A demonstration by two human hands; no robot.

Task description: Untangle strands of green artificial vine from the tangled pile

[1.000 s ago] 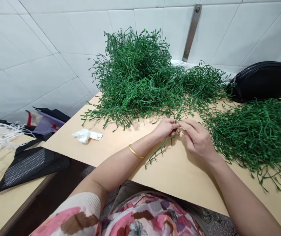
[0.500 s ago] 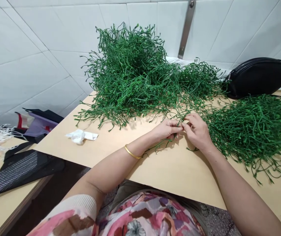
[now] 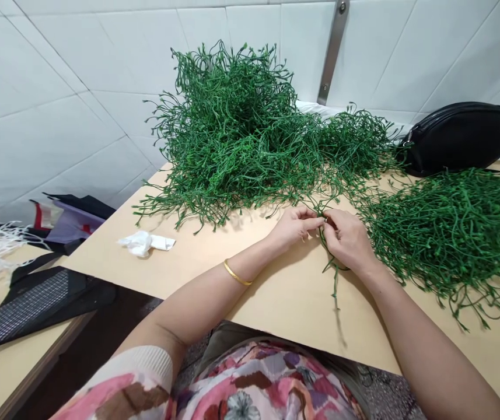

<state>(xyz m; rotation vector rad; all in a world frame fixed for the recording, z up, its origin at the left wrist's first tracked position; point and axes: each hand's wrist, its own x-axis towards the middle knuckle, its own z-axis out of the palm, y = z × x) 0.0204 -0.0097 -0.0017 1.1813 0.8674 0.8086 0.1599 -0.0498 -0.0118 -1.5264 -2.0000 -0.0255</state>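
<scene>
The left hand [image 3: 294, 226] and right hand [image 3: 349, 238], fingertips together, pinch a green sprig [image 3: 331, 261] between them. Its stems trail just beside the right hand; a large green heap [image 3: 241, 134] lies beyond.

The left hand [image 3: 294, 226] and right hand [image 3: 350, 239] pinch green stems [image 3: 330, 261] beside a tall green heap [image 3: 241, 140].

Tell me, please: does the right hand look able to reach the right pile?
Probably yes: the right hand is close beside the right pile, with nothing standing between, though it seems to hold stems.
</scene>
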